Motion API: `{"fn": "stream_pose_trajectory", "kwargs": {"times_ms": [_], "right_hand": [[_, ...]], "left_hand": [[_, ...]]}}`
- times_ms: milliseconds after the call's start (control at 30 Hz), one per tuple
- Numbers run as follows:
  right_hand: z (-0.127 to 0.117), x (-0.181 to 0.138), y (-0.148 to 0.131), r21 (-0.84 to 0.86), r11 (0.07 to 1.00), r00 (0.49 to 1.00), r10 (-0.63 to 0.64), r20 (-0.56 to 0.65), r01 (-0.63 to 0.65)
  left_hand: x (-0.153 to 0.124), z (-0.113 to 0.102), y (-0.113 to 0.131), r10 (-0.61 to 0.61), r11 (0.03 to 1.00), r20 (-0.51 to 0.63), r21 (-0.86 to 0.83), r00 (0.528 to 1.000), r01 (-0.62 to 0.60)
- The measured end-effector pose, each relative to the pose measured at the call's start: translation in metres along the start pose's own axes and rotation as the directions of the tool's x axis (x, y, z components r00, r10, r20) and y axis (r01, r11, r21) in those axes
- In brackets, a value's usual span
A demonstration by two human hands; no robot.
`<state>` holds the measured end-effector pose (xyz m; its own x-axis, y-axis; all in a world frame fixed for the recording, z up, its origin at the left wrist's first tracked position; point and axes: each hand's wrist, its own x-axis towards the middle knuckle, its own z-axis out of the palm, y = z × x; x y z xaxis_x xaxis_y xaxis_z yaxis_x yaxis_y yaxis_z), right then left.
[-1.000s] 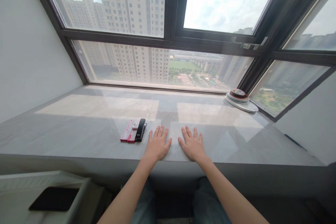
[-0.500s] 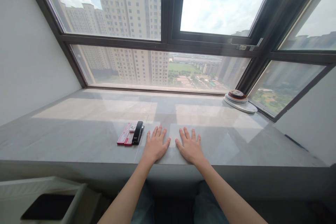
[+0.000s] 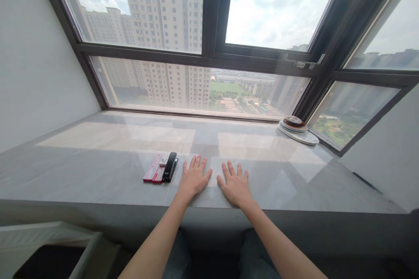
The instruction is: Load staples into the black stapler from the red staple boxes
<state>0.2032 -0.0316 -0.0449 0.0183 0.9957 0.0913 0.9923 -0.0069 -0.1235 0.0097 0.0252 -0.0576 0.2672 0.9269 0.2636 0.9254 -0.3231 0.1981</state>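
Note:
My left hand (image 3: 194, 178) and my right hand (image 3: 234, 185) lie flat, palms down, side by side on the grey stone windowsill (image 3: 98, 170), fingers stretched out and holding nothing. Just left of my left hand lies a black stapler (image 3: 170, 167). Beside it lie two pink flat boxes (image 3: 153, 173), with a small white and pink box (image 3: 163, 158) at their far end. The stapler is a short gap away from my left fingers.
A stack of round plates or discs (image 3: 297, 130) sits at the sill's far right corner by the window (image 3: 209, 39). White walls close in both ends of the sill. A white box edge (image 3: 59, 244) shows at the lower left. My knees are under the sill's front edge.
Both hands stay flat on the sill. Only the view has drifted slightly, shifting everything a little left in the picture.

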Motion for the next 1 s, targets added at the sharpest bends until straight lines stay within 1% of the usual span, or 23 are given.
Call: {"fn": "stream_pose_trajectory", "kwargs": {"times_ms": [267, 433, 633, 833, 1000], "right_hand": [[-0.001, 0.001, -0.001, 0.023, 1.000, 1.000, 0.010, -0.014, -0.010], [-0.003, 0.000, -0.003, 0.025, 0.999, 1.000, 0.019, 0.003, -0.019], [-0.005, 0.001, -0.003, 0.033, 0.999, 1.000, 0.024, 0.010, -0.025], [-0.003, 0.001, -0.001, 0.036, 0.999, 1.000, 0.016, -0.017, -0.016], [-0.002, 0.001, -0.002, 0.022, 1.000, 1.000, 0.022, -0.003, -0.021]], "left_hand": [[0.004, -0.001, 0.003, -0.010, 1.000, 0.017, 0.001, 1.000, 0.010], [0.006, -0.002, 0.004, -0.021, 1.000, 0.034, 0.020, 0.999, 0.020], [0.008, 0.002, 0.001, -0.010, 1.000, 0.017, 0.015, 1.000, 0.010], [0.010, 0.006, -0.001, -0.004, 1.000, -0.001, 0.012, 1.000, 0.004], [0.011, 0.005, 0.000, -0.012, 1.000, 0.008, 0.004, 1.000, 0.012]]}}
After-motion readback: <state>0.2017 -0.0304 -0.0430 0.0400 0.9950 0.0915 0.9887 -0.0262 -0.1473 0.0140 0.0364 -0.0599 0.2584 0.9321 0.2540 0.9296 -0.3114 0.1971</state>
